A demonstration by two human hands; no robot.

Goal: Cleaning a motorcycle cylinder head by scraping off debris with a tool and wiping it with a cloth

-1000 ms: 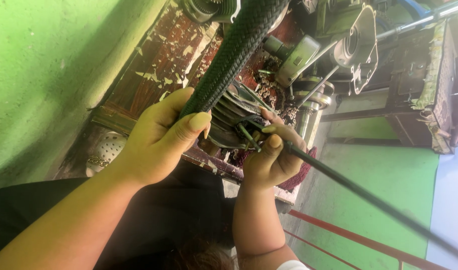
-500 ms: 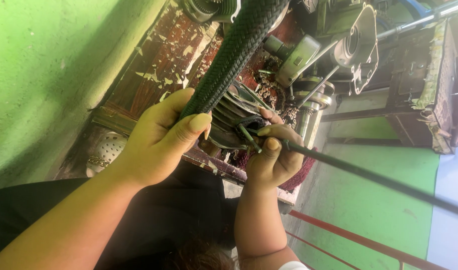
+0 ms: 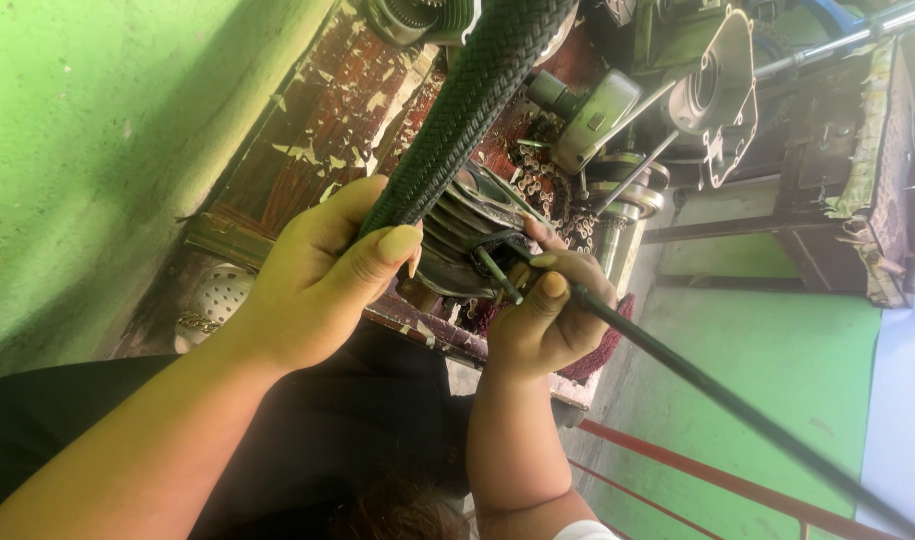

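1. Hands first: the left hand is wrapped shut around the lower end of a thick black braided hose, thumb pressed along its side, where the hose meets a finned metal cylinder.

2. The right hand sits at about four o'clock from that cylinder, fingers closed around a long thin dark rod that runs off toward the five o'clock corner of the view. The thumb lies on top of the rod.

3. Change over the last second: the rod lay flatter half a second ago and now slopes down again, while its near end stays against the cylinder's rim. The right-hand fingers have shifted slightly around it. The left hand has barely moved on the hose.

4. My reading: the rod is being levered or worked at the cylinder's edge while the left hand steadies the part, so the work is mid-stroke rather than finished. What exactly the rod tip engages is hidden behind the fingers.

5. Surroundings: the cylinder rests on a worn wooden bench with peeling paint. At one o'clock lie a grey engine cover, a loose chain and other greasy parts. A green wall fills the nine o'clock side.
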